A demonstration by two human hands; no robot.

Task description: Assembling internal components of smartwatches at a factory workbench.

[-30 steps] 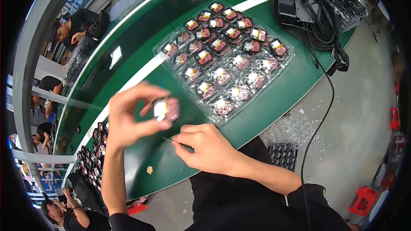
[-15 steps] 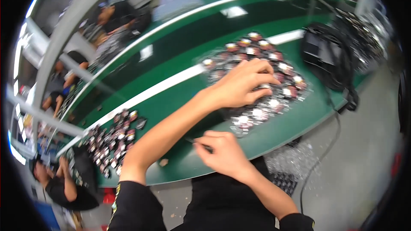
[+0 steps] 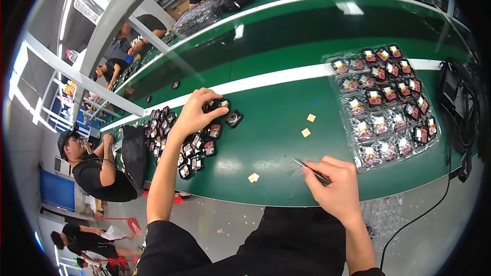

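Grip of the left hand (image 3: 196,113) is curved part-way round a small squarish black part with a white-and-yellow label (image 3: 223,104); whether it is firmly held cannot be told. Beside this grip, toward the person, similar labelled black parts (image 3: 196,142) are heaped on the glossy green bench (image 3: 271,138). By the right hand (image 3: 335,186), a slim dark tool with a silver point (image 3: 322,178) is firmly clasped. The part is best pinched by its sides, its label untouched. Its long axis is hidden by fingers; the tool's is slanted, tip directed leftward and away from the person.
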